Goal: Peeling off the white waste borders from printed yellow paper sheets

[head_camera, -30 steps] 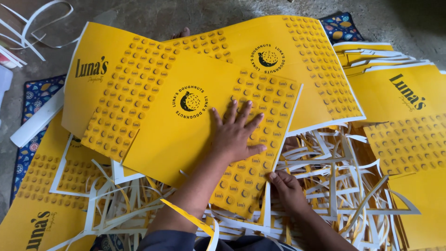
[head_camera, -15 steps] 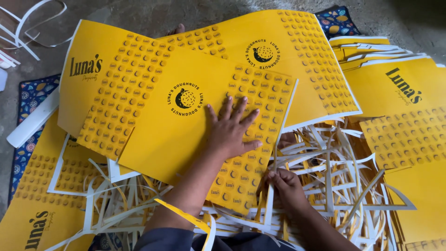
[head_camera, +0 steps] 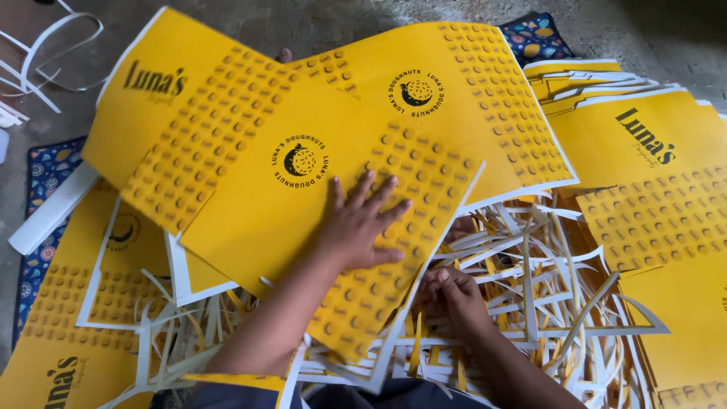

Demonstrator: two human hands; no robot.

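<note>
Yellow printed sheet (head_camera: 303,189) barely shifted, left hand (head_camera: 360,223) still flat, right hand (head_camera: 450,291) at edge.

Matt yellow printed paper sheet (head_camera: 250,220)

The left hand (head_camera: 362,227) is lying flat on the top yellow printed card sheet (head_camera: 303,197). The right hand (head_camera: 452,295) is resting just right of it, on the pile of white paper offcut strips (head_camera: 545,288).

Yellow printed sheet (head_camera: 303,204), flat, slightly tilted, atop white offcuts (head_camera: 530,280)
</note>
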